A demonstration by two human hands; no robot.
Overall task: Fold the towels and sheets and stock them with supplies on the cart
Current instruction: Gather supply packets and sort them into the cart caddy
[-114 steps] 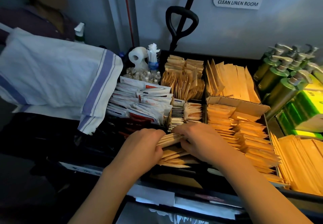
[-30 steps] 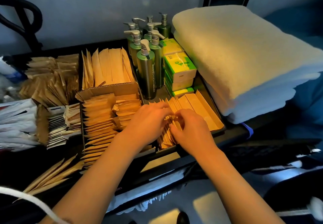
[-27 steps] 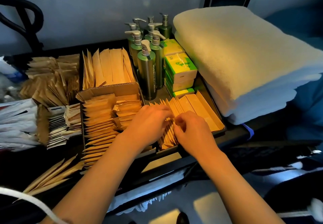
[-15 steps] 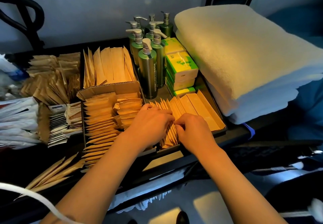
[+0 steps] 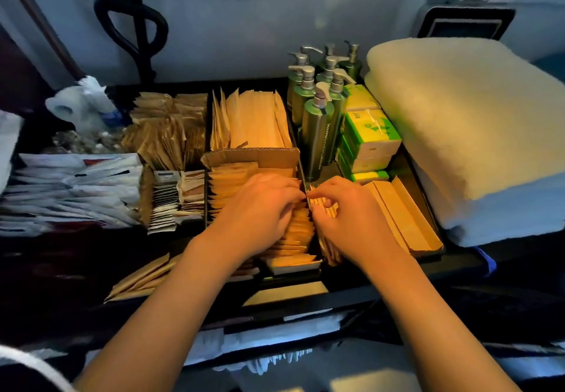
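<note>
Your left hand [image 5: 260, 208] and right hand [image 5: 351, 214] meet at the centre of the frame over the cart tray [image 5: 434, 254], both with fingers curled, pinching the upright brown paper packets [image 5: 324, 205] at the divider between 2 compartments. Just above them stand the green pump bottles [image 5: 318, 129] and green-and-white boxes [image 5: 370, 135]. The folded towels [image 5: 470, 135] lie stacked at the right of the frame, beside the tray.
</note>
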